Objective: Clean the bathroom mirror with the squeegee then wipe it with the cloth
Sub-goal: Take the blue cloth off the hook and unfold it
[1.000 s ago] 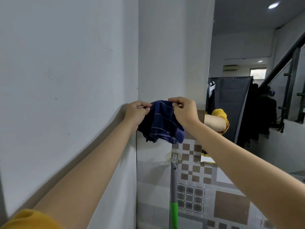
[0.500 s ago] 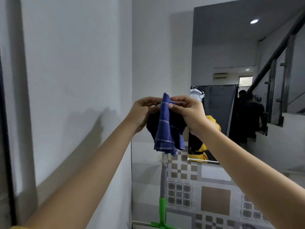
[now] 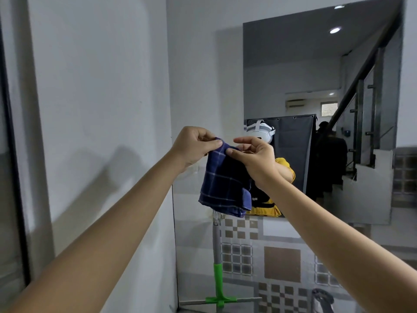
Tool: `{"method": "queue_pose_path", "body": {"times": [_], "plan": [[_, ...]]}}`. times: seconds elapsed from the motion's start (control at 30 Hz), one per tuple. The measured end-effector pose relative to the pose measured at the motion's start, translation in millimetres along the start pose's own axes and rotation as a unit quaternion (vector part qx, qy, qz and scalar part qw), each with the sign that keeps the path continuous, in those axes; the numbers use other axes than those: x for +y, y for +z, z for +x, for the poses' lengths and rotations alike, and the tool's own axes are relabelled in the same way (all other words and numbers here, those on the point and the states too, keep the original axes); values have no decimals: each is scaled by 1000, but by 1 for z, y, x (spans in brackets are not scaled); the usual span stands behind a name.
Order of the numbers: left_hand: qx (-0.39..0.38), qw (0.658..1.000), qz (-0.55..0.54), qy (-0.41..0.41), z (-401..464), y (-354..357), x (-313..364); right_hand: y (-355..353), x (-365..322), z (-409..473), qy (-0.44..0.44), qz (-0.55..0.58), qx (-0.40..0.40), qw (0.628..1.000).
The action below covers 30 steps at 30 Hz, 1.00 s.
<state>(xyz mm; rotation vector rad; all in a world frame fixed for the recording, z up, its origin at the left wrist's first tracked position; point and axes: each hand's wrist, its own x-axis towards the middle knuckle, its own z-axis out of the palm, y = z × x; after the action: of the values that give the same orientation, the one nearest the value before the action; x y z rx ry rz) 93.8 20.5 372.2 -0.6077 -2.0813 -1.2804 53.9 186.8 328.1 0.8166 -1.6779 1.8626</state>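
Note:
A dark blue checked cloth (image 3: pixel 222 188) hangs folded in front of me, held up at chest height. My left hand (image 3: pixel 195 145) pinches its top left corner. My right hand (image 3: pixel 252 158) pinches the top edge just to the right, thumb and fingers on the fabric. The rectangular mirror (image 3: pixel 316 75) is on the wall ahead and to the right, behind the cloth's right side. The squeegee (image 3: pixel 217 263), grey pole with a green handle and green crosspiece, hangs against the tiled wall below the cloth, blade end down.
A plain white wall (image 3: pixel 94 98) runs along the left, meeting the mirror wall at a corner. Patterned brown and grey tiles (image 3: pixel 282 263) cover the wall below the mirror. A dark door frame edge (image 3: pixel 13 154) stands at the far left. A tap (image 3: pixel 321 299) shows at the bottom right.
My view has swung right and back, so more of the mirror shows. Both hands have moved off the wall with the cloth, which now hangs more spread out between them.

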Motion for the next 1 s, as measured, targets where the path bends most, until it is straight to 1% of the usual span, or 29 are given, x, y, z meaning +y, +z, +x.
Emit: {"method": "queue_pose_path", "body": {"times": [0.1, 0.2, 0.27, 0.37, 0.57, 0.63, 0.7, 0.73, 0.8, 0.87, 0.93, 1.0], "plan": [[-2, 999, 18, 30, -4, 0, 0, -8, -2, -6, 8, -16, -41, 999], [-14, 996, 63, 64, -7, 7, 3, -16, -2, -10, 15, -19, -110, 994], [-24, 994, 85, 69, -6, 11, 6, -21, -3, -14, 27, -23, -150, 988], [-32, 990, 113, 78, -3, 15, 10, -31, -1, -21, 62, 2, -196, 979], [-26, 990, 112, 78, 1, 25, 16, -56, -12, -23, 52, -10, -201, 978], [-23, 991, 108, 78, 3, 31, 20, -67, -22, -23, 46, -31, -213, 976], [-16, 991, 106, 78, 4, 39, 25, -79, -29, -18, 7, -91, -206, 974], [-12, 992, 101, 75, 5, 44, 27, -85, -31, -15, -17, -127, -189, 974], [-16, 995, 70, 64, 5, 53, 35, -97, -37, -7, -56, -194, -142, 969], [-34, 998, 20, 48, 5, 64, 43, -108, -49, 1, -91, -261, -95, 956], [-48, 998, -7, 50, 7, 75, 49, -119, -60, 9, -96, -288, -73, 950], [-44, 997, -16, 56, 12, 86, 53, -130, -65, 16, -101, -310, -53, 944]]}}
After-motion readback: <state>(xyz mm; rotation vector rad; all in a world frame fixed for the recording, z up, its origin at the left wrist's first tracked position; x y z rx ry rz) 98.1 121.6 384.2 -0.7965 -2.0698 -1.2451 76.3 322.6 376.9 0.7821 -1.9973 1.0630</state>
